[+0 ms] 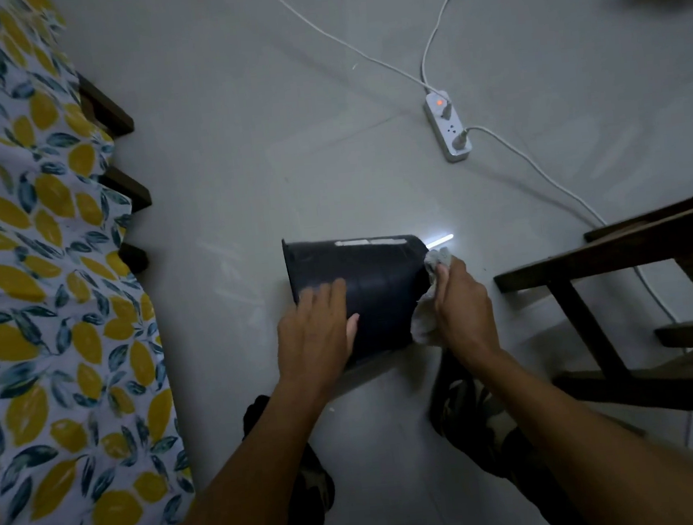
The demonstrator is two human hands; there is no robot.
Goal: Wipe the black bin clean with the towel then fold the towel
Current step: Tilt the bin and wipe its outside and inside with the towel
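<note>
Towel [428, 318] mostly hidden behind right hand [461, 306]; bin [381, 288] opening unseen.

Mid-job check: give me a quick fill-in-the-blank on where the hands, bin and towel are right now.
The black bin lies on its ____ on the floor.
The towel is held in the ____ hand.
The left hand rests flat on the ____.

Missing words: side; right; bin.
</note>
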